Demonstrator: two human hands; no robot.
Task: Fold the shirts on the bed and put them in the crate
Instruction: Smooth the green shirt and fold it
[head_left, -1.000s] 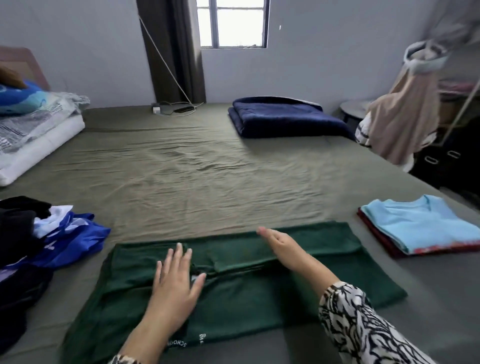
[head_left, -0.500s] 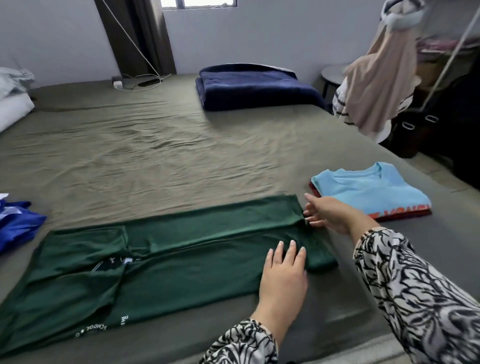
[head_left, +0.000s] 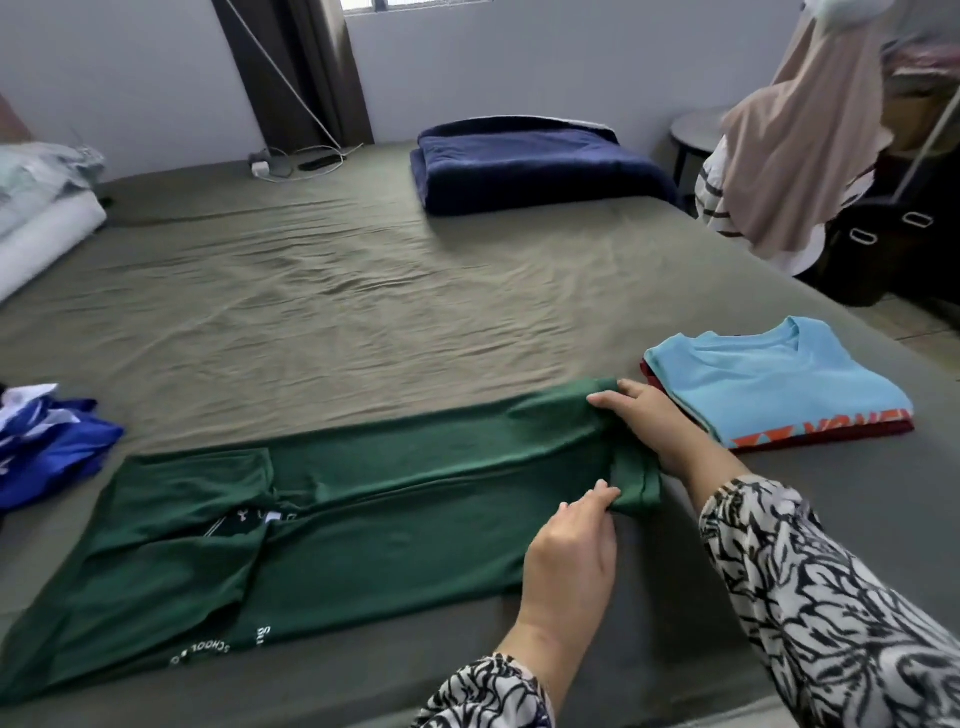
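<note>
Pinching the green shirt's right end

Both hands are gripping the dark green shirt (head_left: 363, 519), a soft matte knit lying in a long band on the olive bed sheet (head_left: 322, 312). The left hand (head_left: 569, 561) is pinching the near corner and the right hand (head_left: 649, 421) the far one, their fingertips partly hiding in fabric. Beyond the right hand, a light blue folded shirt (head_left: 769, 384) is covering a maroon one; white lettering left of the hands is getting cut off.
</note>
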